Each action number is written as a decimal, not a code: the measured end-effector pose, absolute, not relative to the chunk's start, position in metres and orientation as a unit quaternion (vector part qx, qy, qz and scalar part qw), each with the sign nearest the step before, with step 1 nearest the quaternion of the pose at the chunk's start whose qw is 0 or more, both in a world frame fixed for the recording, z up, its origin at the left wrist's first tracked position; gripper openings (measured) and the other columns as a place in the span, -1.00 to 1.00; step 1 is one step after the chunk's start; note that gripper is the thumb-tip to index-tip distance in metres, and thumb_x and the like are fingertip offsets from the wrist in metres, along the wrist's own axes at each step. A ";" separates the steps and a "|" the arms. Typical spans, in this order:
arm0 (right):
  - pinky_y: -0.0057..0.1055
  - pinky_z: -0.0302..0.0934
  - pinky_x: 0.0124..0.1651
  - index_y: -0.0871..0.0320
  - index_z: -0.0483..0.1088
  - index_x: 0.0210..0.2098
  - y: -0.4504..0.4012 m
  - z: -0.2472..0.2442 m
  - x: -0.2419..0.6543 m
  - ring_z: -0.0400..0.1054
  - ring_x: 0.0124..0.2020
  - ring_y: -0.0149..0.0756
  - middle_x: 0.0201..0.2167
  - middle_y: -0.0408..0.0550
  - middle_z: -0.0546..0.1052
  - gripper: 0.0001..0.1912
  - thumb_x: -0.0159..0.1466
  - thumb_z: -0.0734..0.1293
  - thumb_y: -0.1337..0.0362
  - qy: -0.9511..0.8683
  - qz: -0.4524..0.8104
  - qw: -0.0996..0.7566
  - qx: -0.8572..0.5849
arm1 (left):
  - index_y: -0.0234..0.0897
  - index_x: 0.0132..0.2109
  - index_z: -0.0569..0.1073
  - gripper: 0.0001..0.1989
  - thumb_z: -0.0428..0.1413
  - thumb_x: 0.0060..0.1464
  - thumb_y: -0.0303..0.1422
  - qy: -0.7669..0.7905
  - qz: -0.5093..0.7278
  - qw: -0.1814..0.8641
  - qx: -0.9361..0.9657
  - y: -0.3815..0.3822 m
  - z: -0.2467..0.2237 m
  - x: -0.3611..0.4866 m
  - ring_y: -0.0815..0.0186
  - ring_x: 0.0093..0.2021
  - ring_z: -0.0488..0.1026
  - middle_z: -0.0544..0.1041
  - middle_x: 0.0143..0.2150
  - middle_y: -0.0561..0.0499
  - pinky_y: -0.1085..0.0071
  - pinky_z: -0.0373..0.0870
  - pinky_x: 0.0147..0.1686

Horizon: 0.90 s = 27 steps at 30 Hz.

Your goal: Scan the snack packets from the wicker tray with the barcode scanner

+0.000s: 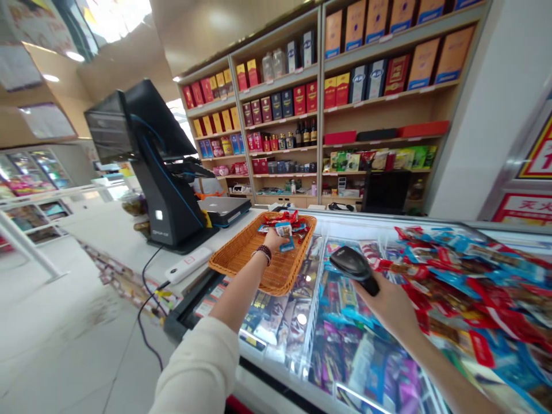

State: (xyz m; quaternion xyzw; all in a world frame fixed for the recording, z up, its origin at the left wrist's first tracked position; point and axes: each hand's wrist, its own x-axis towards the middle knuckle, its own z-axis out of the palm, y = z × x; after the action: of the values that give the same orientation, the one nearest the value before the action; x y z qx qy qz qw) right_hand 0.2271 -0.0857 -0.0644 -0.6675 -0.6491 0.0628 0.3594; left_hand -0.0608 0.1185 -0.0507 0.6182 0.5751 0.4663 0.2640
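My left hand (272,240) reaches over a wicker basket (237,244), its fingers closed on a small blue and white snack packet (284,230). Red and blue packets (297,218) lie in the far end of the basket, around the fingertips. A black handheld barcode scanner (351,263) is gripped in my right hand (382,296), over the glass top of a chest freezer (319,368). To the right of that hand, a large heap of red and blue snack packets (466,276) covers the glass.
Left of the basket stands a black checkout screen (150,167) on a white counter (107,224). A white device (187,265) with a dark cable lies by the counter edge. Behind, a closed grey laptop-like box (224,210) sits before shelves (280,121) of boxed goods.
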 end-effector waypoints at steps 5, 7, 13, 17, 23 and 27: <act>-0.35 0.12 -0.50 0.12 0.52 -0.20 -0.087 -0.062 0.225 0.47 -0.50 -0.02 -0.58 0.00 0.54 -0.47 0.19 0.20 -0.17 -0.657 0.066 0.369 -0.654 | -0.36 -0.18 0.56 -0.73 0.32 -0.11 -0.43 0.537 0.479 0.301 0.626 0.079 -0.035 -0.049 0.19 -0.19 0.56 0.62 -0.24 -0.10 0.27 0.50 -0.11; -0.36 0.12 -0.49 0.12 0.51 -0.21 -0.088 -0.061 0.227 0.47 -0.50 -0.04 -0.58 0.00 0.54 -0.48 0.19 0.20 -0.16 -0.658 0.070 0.379 -0.647 | -0.31 -0.07 0.56 -0.70 0.26 -0.01 -0.43 0.506 0.502 0.274 0.645 0.060 -0.026 -0.040 0.21 -0.13 0.55 0.63 -0.16 -0.08 0.31 0.48 -0.07; -0.34 0.17 -0.43 0.12 0.48 -0.34 -0.099 -0.052 0.249 0.46 -0.48 -0.05 -0.61 -0.01 0.52 -0.47 0.17 0.20 -0.21 -0.638 0.070 0.439 -0.629 | -0.32 -0.11 0.55 -0.69 0.30 -0.05 -0.35 0.427 0.484 0.233 0.728 0.009 -0.009 0.010 0.18 -0.11 0.53 0.62 -0.15 -0.11 0.34 0.43 -0.05; -0.33 0.17 -0.46 0.13 0.46 -0.38 -0.113 -0.050 0.277 0.43 -0.54 -0.08 -0.64 -0.02 0.49 -0.46 0.14 0.23 -0.24 -0.621 0.092 0.457 -0.630 | -0.28 -0.17 0.55 -0.67 0.35 -0.10 -0.27 0.475 0.488 0.210 0.701 -0.014 -0.032 0.053 0.17 -0.18 0.53 0.61 -0.24 -0.07 0.28 0.42 -0.06; -0.30 0.20 -0.41 0.15 0.50 -0.33 -0.125 -0.063 0.303 0.45 -0.49 -0.05 -0.58 0.01 0.53 -0.48 0.16 0.25 -0.19 -0.635 0.108 0.446 -0.622 | -0.27 -0.17 0.53 -0.78 0.28 -0.03 -0.43 0.448 0.541 0.297 0.647 -0.024 -0.086 0.094 0.12 -0.13 0.54 0.60 -0.21 -0.10 0.18 0.41 0.01; -0.32 0.21 -0.38 0.15 0.52 -0.25 -0.129 -0.064 0.300 0.49 -0.42 -0.04 -0.50 0.03 0.58 -0.51 0.18 0.25 -0.15 -0.637 0.100 0.425 -0.635 | -0.24 -0.15 0.50 -0.70 0.20 -0.07 -0.58 0.444 0.554 0.282 0.646 -0.019 -0.098 0.082 0.14 -0.09 0.53 0.59 -0.18 -0.08 0.16 0.39 0.04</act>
State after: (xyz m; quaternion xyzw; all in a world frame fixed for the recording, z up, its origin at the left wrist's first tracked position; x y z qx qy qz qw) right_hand 0.3005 -0.1292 -0.0635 -0.6353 -0.6369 0.0996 0.4252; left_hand 0.0822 -0.0187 -0.0983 0.6455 0.4440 0.5536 0.2823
